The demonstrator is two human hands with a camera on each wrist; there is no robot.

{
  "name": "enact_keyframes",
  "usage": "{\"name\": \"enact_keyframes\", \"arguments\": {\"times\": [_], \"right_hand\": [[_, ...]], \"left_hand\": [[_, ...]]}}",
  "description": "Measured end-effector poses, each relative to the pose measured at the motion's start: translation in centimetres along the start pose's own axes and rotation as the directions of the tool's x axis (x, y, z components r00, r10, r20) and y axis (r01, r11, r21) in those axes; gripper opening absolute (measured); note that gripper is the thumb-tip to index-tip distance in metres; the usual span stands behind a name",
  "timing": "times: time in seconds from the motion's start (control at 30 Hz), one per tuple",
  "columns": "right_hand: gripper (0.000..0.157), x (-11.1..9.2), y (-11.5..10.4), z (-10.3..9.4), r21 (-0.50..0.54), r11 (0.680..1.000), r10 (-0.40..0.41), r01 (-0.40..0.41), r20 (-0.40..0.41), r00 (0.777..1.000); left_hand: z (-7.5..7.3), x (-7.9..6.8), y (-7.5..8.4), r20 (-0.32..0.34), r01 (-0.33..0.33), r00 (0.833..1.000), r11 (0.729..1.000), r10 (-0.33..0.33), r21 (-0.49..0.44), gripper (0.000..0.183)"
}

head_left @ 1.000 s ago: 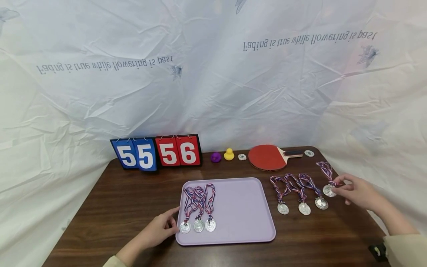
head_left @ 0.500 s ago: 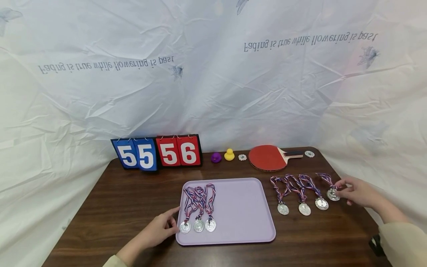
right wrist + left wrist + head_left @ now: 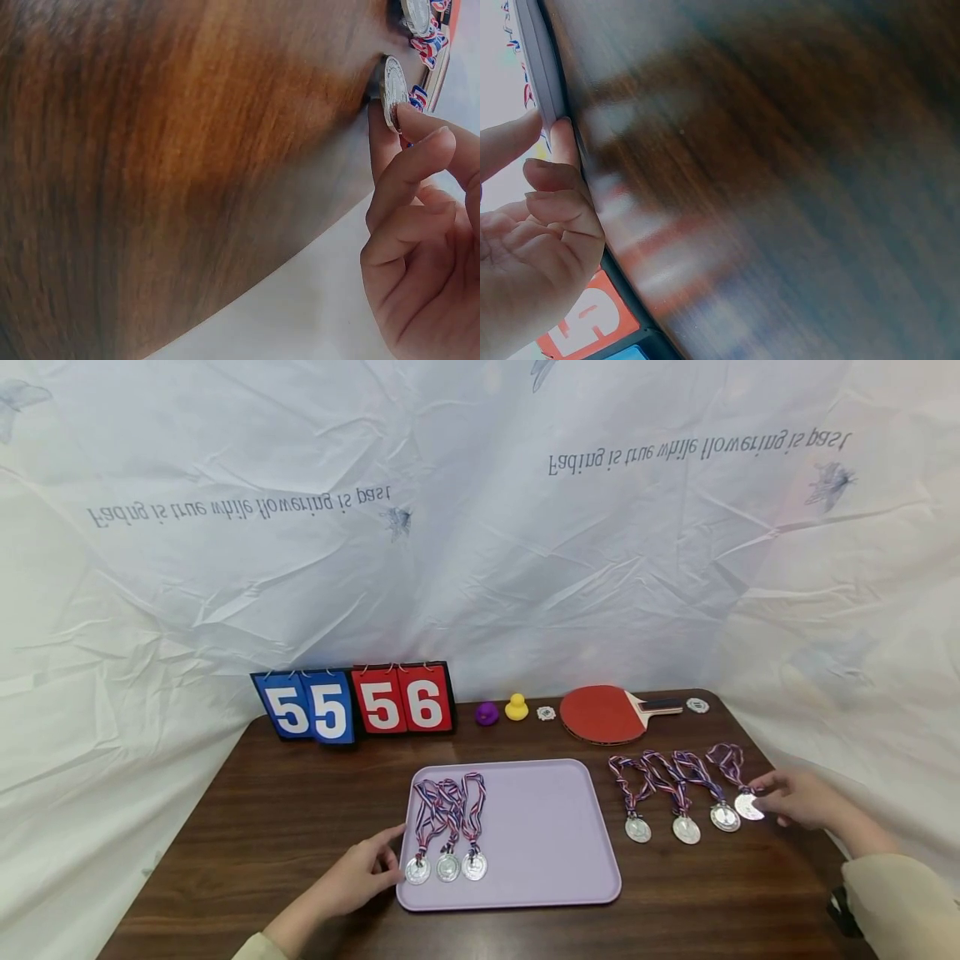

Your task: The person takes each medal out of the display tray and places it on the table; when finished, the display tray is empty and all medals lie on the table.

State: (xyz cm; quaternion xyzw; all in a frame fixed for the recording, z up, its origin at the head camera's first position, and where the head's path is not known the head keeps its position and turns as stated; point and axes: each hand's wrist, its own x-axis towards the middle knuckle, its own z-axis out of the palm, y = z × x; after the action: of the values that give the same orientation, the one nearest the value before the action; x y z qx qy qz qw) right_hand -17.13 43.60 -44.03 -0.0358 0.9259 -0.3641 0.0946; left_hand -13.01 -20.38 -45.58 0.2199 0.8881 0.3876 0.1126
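My left hand [image 3: 354, 877] pinches the left rim of a lilac tray [image 3: 536, 835]; in the left wrist view the thumb and a fingertip lie on either side of the tray edge [image 3: 536, 60]. On the tray's left part lie three silver medals [image 3: 447, 867] with red, white and blue ribbons. At the table's right side my right hand [image 3: 798, 797] pinches the edge of another silver medal [image 3: 747, 807], thumb against fingers. Its ribbon [image 3: 727, 762] trails back on the table. To its left, three more medals [image 3: 686, 829] lie in a row, ribbons pointing away.
Along the back of the brown table [image 3: 292, 827] stand a flip scoreboard [image 3: 352, 703], a purple duck [image 3: 487, 713] and a yellow duck [image 3: 517, 707]. A red table tennis bat [image 3: 603, 714] lies between two small white discs [image 3: 546, 713]. A white cloth [image 3: 480, 568] hangs behind.
My right hand has moved slightly towards me with the pinched medal, which now lines up closer to the row beside it; its ribbon has shifted. The left hand and tray stay put.
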Motion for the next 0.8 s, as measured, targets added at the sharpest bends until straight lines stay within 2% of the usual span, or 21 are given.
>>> {"name": "enact_keyframes", "arguments": {"times": [0.17, 0.33, 0.53, 0.67, 0.8], "right_hand": [[0.037, 0.1, 0.3, 0.1, -0.046, 0.998, 0.029, -0.031, -0.053, 0.998], [0.032, 0.0, 0.1, 0.1, -0.106, 0.994, 0.016, -0.025, -0.082, 0.997], [0.032, -0.1, -0.2, -0.2, -0.228, 0.973, 0.007, -0.032, -0.112, 0.994], [0.031, 0.1, -0.9, -0.3, -0.317, 0.949, -0.061, 0.001, -0.180, 0.982], [0.029, 0.3, -2.8, 0.3, -0.337, 0.940, -0.149, 0.057, -0.252, 0.956]], "left_hand": [[0.0, 0.0, 0.0, 0.002, 0.008, 1.000, 1.000, -0.008, 0.005, 0.059], [0.0, 0.0, -0.1, 0.000, 0.003, 1.000, 1.000, -0.003, 0.008, 0.059], [0.0, 0.0, -0.1, -0.001, -0.007, 1.000, 1.000, 0.007, 0.004, 0.059], [0.0, 0.0, -0.1, 0.000, -0.006, 1.000, 1.000, 0.006, 0.005, 0.059], [0.0, -0.1, -0.2, 0.003, -0.005, 1.000, 1.000, 0.005, 0.005, 0.059]]}}
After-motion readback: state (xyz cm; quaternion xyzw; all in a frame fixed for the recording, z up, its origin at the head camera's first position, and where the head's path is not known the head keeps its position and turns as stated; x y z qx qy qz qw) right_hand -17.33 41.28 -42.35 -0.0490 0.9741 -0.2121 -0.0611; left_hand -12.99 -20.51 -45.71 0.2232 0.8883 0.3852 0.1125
